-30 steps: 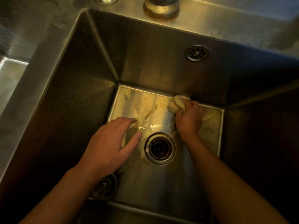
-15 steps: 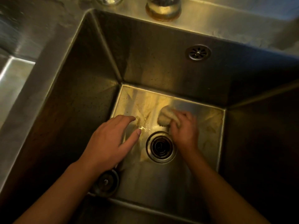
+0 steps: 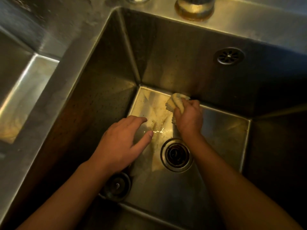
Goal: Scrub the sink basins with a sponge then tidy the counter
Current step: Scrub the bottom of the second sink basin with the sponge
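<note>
- In the head view, a deep steel sink basin (image 3: 182, 63) is seen from above, with both forearms reaching down into it.
- The sponge (image 3: 174, 103), pale yellow and crumpled, is held at the far edge of the basin floor, where the floor meets the back wall, a little left of centre.
- The grip of the right hand (image 3: 189, 120) is closed round the sponge: the fingers are curled over its top, and part of the sponge bulges out beyond the fingertips toward the back wall.
- The sponge is pressed down against the floor; wet, shiny streaks are seen on the steel just left of it.
- The left hand (image 3: 121, 143) is held flat, palm down, over the left part of the floor, its grip slack and wide, fingers straight and spread, with nothing in it. Whether the floor is touched by it cannot be told.
- The drain (image 3: 177, 155) is set in the floor between the two wrists, near the right forearm.
- A round strainer plug (image 3: 118, 186) is seen lying at the near left corner of the floor, partly covered by the left wrist.
- An overflow grille (image 3: 229, 56) is fitted high on the back wall, to the right.
- A tarnished faucet base (image 3: 194, 7) is mounted on the counter (image 3: 249, 22) behind the basin.
- A second basin (image 3: 20, 97) is seen at the left edge, divided off by a steel ridge.
</note>
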The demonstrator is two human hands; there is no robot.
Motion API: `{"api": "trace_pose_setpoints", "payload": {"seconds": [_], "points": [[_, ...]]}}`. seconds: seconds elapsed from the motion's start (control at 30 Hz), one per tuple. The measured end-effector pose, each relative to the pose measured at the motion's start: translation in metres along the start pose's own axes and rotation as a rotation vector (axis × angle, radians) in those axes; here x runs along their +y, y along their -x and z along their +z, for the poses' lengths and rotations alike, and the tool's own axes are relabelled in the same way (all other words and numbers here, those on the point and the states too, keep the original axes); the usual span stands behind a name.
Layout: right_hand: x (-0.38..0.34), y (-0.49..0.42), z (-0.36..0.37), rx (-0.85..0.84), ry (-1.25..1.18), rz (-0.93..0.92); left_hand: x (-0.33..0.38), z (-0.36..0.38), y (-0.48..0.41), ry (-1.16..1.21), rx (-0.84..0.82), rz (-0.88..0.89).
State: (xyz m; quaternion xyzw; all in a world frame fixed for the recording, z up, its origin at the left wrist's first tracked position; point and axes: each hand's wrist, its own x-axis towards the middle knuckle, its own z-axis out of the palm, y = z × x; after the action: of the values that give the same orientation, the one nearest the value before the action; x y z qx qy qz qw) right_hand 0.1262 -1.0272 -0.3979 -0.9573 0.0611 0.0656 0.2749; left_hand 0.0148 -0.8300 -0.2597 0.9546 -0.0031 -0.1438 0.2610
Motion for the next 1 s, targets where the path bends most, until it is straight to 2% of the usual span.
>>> {"api": "trace_pose_setpoints", "payload": {"seconds": [0.13,0.23,0.57,0.83,1.0], "points": [[-0.047,-0.008,0.02,-0.094,0.025,-0.166,-0.004,-0.003,-0.002,-0.032,0.006,-0.011],[-0.073,-0.014,0.032,-0.132,0.068,-0.211,-0.005,-0.004,-0.001,-0.063,0.007,-0.021],[-0.032,-0.013,0.011,-0.13,0.105,-0.164,-0.009,-0.007,-0.002,-0.04,-0.006,-0.055],[-0.089,-0.035,0.046,-0.229,0.172,-0.419,-0.007,-0.009,-0.004,-0.056,0.003,-0.041],[-0.061,-0.022,0.033,-0.285,0.108,-0.486,-0.003,-0.014,0.011,-0.015,-0.009,-0.066]]}}
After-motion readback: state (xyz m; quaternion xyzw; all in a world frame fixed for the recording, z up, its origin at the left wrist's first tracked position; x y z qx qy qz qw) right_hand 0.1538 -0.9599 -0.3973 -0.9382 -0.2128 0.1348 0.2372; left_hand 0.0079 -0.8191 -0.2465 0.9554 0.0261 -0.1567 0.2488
